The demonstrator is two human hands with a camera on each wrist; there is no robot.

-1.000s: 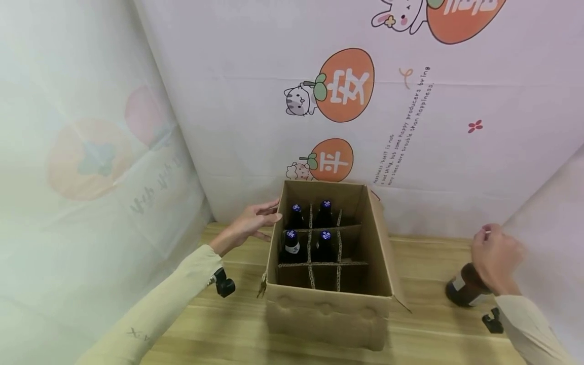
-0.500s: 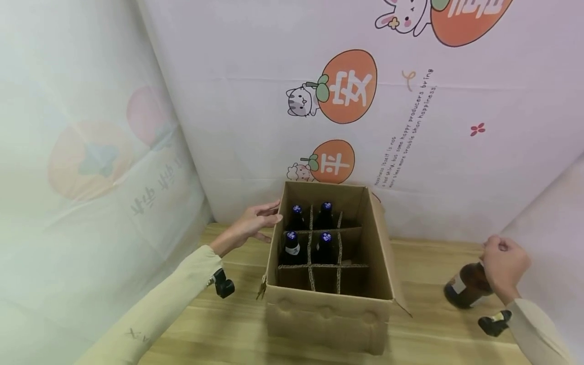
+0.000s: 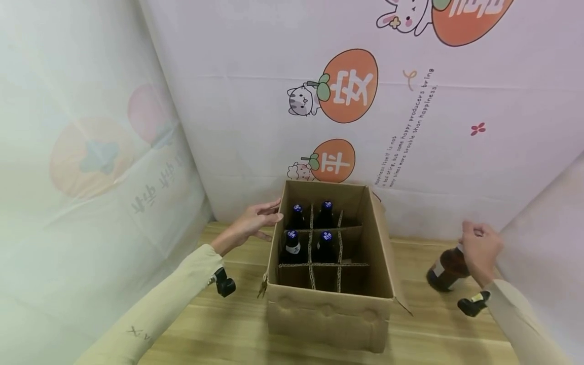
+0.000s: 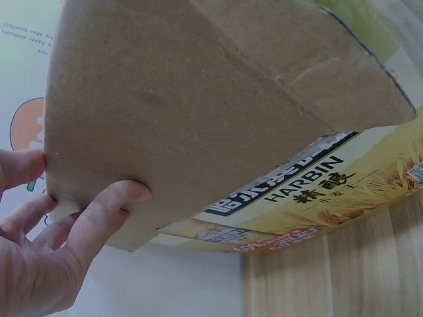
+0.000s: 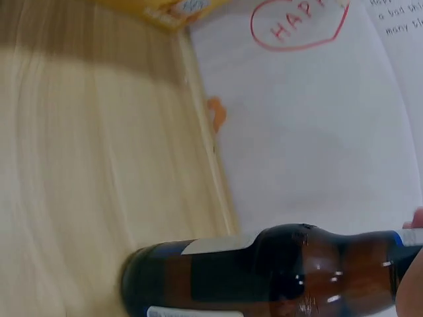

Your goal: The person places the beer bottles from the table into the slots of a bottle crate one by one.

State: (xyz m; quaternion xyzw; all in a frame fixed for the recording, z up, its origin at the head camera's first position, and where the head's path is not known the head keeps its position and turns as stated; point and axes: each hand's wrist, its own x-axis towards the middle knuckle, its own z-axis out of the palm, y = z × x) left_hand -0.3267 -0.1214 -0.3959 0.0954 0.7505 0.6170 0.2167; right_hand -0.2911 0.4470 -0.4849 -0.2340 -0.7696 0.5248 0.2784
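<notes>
In the head view my right hand (image 3: 483, 251) grips a brown glass beer bottle (image 3: 449, 268) by its neck, right of the cardboard box. The bottle (image 5: 258, 281) leans, its base towards the box; whether it touches the table I cannot tell. My left hand (image 3: 251, 223) rests its fingertips against the left side of the open-topped cardboard beer box (image 3: 328, 314). In the left wrist view the fingers (image 4: 109, 205) press on the box's folded-down flap (image 4: 185, 119). Several capped bottles (image 3: 293, 246) stand upright in the box's left and middle back compartments.
Cardboard dividers (image 3: 312, 276) split the box into compartments; the front row and right column show no bottles. A wooden table (image 3: 228, 324) carries the box. White printed cloth (image 3: 246, 126) closes off the back and sides.
My right hand has lifted slightly and moved left towards the box with the bottle. The left hand and the box stay where they were.
</notes>
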